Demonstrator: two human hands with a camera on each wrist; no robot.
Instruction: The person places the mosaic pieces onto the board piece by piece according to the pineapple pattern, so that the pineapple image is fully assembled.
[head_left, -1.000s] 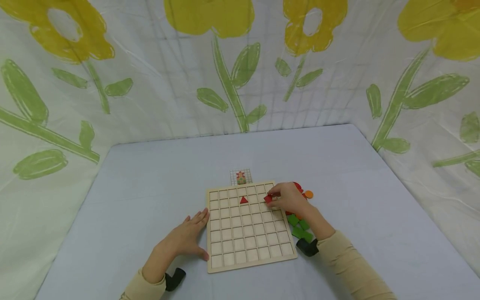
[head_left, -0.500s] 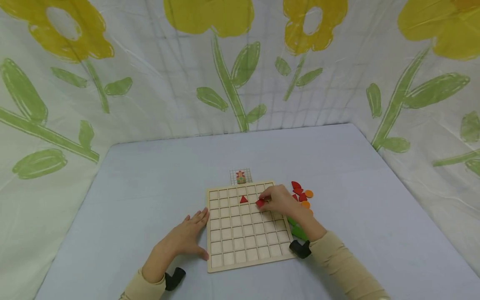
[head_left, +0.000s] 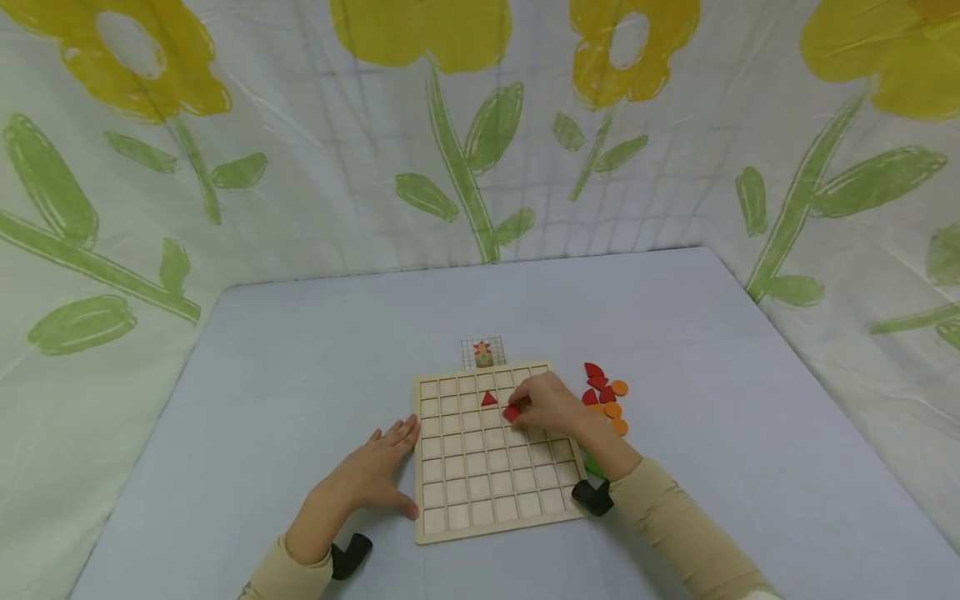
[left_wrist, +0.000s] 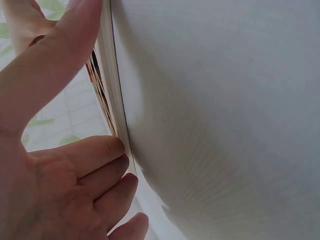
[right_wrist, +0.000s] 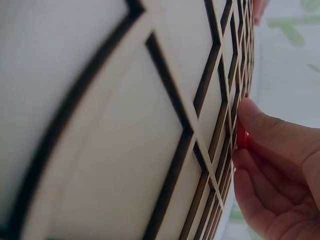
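A wooden grid board [head_left: 453, 495] lies on the table, with a red triangle tile [head_left: 489, 399] in one cell of its second row. My right hand [head_left: 551, 406] pinches a small red tile [head_left: 512, 413] between thumb and fingers, low over the board just right of and below the triangle. In the right wrist view, this red tile [right_wrist: 241, 136] shows between thumb and fingertips close to the grid; its outline is partly covered. My left hand [head_left: 369, 476] lies spread at the board's left side, its fingertips and thumb tip right at the edge [left_wrist: 117, 95].
Right of the board lie loose red tiles [head_left: 607, 394] and orange round tiles [head_left: 619, 427]. A green tile [head_left: 594, 466] is partly hidden by my right forearm. Behind the board's far edge lies a small pattern card [head_left: 483, 353]. A flower-printed curtain [head_left: 315, 192] hangs behind the table.
My right hand has moved left across the board with the red tile, from the right-hand columns to beside the red triangle. The left hand stays at the board's edge.
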